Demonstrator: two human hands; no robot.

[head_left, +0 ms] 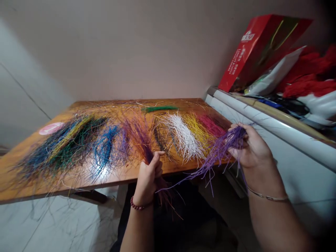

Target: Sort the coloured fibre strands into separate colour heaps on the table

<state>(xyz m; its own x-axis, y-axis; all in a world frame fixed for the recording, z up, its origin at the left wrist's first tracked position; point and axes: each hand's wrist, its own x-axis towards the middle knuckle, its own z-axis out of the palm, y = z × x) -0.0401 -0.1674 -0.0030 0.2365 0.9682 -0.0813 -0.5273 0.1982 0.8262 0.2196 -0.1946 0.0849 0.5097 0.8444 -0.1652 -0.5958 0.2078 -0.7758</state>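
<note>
In the head view, we see the left hand (152,167) closed around an orange-purple bundle (140,140), its long axis running far left to near right across the table's (126,176) near edge. We find the right hand (249,145) gripping a purple bundle (220,148), which extends left and nearer, its loose tips toward the left hand.

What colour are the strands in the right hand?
Purple; the strands in the right hand show best in the head view.

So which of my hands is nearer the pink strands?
Right. Your right hand is just right of the pink strands; your left hand is farther off to their left, beyond the yellow strands and white strands.
</note>
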